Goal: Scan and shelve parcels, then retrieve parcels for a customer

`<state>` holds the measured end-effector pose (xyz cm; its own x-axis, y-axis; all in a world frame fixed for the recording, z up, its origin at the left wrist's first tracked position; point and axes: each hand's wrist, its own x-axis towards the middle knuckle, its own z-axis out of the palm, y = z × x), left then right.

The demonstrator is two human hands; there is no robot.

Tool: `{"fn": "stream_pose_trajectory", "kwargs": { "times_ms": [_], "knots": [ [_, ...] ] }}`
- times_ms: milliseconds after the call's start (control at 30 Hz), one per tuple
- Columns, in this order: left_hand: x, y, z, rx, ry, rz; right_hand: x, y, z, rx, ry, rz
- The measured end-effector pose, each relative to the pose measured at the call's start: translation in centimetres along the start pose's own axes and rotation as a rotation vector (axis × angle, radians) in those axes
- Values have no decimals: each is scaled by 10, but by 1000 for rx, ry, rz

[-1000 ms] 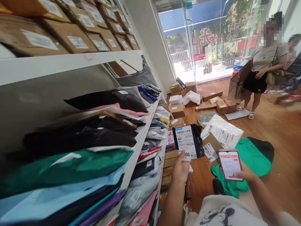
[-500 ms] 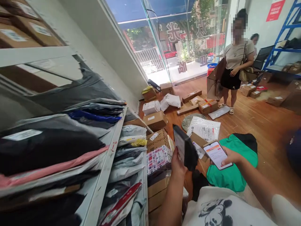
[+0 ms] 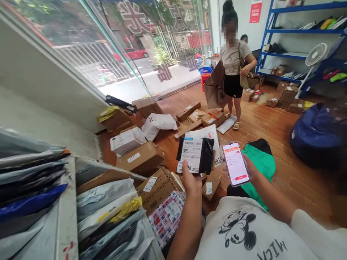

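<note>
My left hand (image 3: 192,179) grips a black parcel (image 3: 208,156), thumb on its white shipping label (image 3: 191,153), which faces me. In my right hand (image 3: 249,167) is a smartphone (image 3: 235,164), its lit screen turned up with a red button at the bottom. The parcel and phone are held side by side, a short gap apart. Behind the parcel, a white mailing bag (image 3: 199,131) is partly hidden. Under my right forearm lies a green cloth item (image 3: 264,162) on the floor.
Shelves of bagged parcels (image 3: 108,196) stand at my left. Several cartons, such as a brown box (image 3: 139,157), and a white bag (image 3: 159,124) cover the floor ahead. A person (image 3: 234,65) stands beyond with an umbrella (image 3: 214,86). A blue bag (image 3: 316,131) sits at right, near a white fan (image 3: 316,54).
The view has swung right, away from the shelves. My left hand has turned the parcel so its label faces me. The phone is still in my right hand.
</note>
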<state>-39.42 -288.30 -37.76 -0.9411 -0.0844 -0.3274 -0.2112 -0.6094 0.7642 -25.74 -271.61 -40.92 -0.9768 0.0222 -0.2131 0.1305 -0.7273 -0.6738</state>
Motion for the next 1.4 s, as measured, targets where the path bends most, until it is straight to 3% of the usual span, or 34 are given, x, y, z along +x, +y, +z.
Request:
{"fn": "stream_pose_trajectory", "kwargs": {
  "times_ms": [100, 267, 500, 700, 867, 1200, 1400],
  "knots": [
    [15, 1, 8, 40, -30, 92, 11, 1, 6, 46, 150, -46],
    [27, -2, 23, 67, -76, 130, 14, 3, 12, 85, 296, -104],
    [47, -9, 43, 41, -46, 161, 8, -9, 25, -17, 238, -169],
    [73, -24, 70, 96, -61, 246, 40, -37, 12, -117, 170, -226],
    [101, -46, 119, 45, -38, 250, 80, -74, -19, -132, 126, -226],
    [169, -110, 254, 100, 0, 229, 182, -179, -102, -150, 134, -224],
    [193, -142, 308, 65, 50, 208, 224, -224, -149, -150, 132, -224]
  ]
}}
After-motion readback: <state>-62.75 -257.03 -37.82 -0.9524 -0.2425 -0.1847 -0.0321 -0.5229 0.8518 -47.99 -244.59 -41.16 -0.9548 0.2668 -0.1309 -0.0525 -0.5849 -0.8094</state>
